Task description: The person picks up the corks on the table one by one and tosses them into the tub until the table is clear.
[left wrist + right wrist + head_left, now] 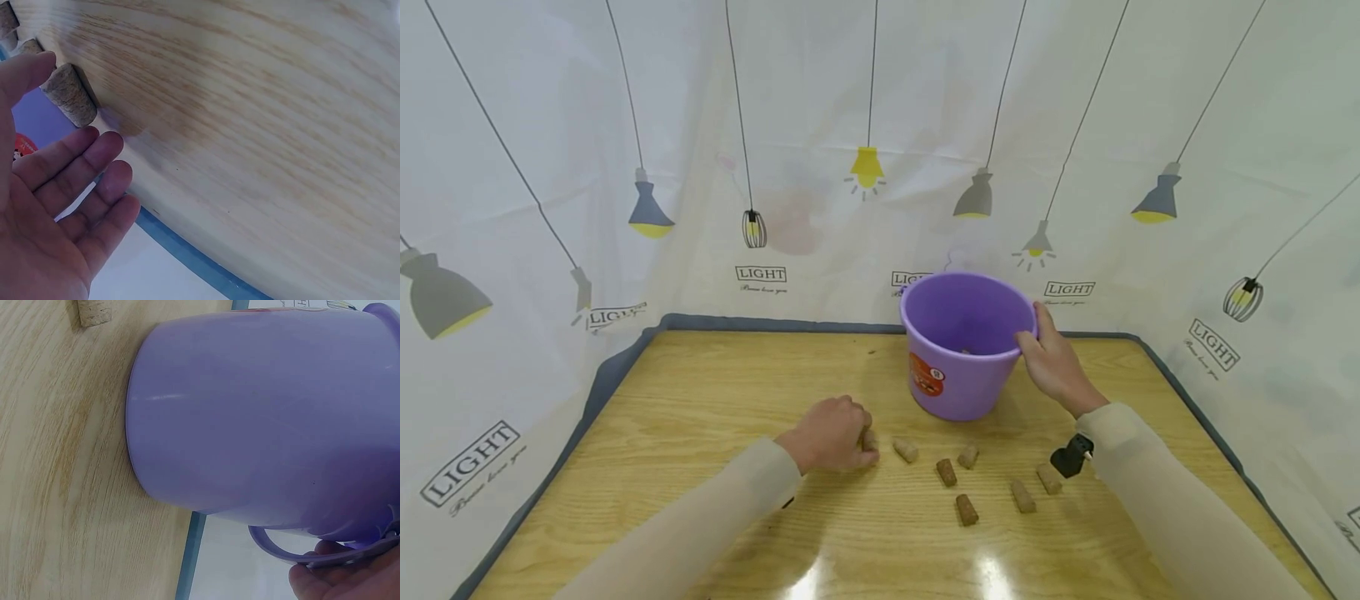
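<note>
A purple bucket (958,383) with a red label stands towards the back of the wooden table, its mouth tipped slightly to the viewer. My right hand (1056,358) grips it at the right rim; in the right wrist view, fingers (312,581) curl about its loop-shaped handle (275,547). My left hand (831,433) is low over the table, left of a pale cork (905,450). In the left wrist view that cork (70,95) shows between thumb and fingertips, which look loosely spread, not closed round it. Something small and tan shows inside the bucket, mostly hidden.
Several more corks lie right of the left hand, among them a brown cork (946,472), a darker cork (967,510) and a pale cork (1022,496). A lamp-printed white cloth (820,167) rises behind the table (715,375) and along both sides.
</note>
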`<act>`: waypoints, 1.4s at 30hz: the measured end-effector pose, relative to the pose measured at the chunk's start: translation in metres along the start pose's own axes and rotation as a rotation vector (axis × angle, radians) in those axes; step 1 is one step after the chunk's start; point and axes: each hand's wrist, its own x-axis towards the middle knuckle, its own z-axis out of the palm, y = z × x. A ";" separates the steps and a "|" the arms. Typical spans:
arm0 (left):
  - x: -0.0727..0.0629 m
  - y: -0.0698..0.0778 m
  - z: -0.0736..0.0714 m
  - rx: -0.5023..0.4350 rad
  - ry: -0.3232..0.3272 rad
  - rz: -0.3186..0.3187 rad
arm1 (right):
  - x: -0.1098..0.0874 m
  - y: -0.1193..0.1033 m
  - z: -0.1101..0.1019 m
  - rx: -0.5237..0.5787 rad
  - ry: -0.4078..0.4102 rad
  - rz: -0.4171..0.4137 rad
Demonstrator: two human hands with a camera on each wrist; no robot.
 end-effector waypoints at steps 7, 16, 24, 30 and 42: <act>-0.001 0.002 -0.001 0.014 0.002 0.002 | 0.000 0.000 0.000 0.011 -0.003 0.001; -0.002 0.002 -0.004 0.011 0.020 0.011 | -0.001 -0.002 -0.001 0.014 -0.008 0.011; -0.002 0.001 -0.007 -0.006 0.016 -0.006 | 0.000 -0.002 -0.001 0.003 -0.002 0.010; -0.001 0.002 -0.011 -0.026 0.073 0.000 | 0.000 -0.001 -0.001 -0.001 -0.007 0.013; 0.003 0.004 -0.020 -0.031 0.172 0.050 | 0.000 -0.001 -0.001 -0.003 -0.009 0.017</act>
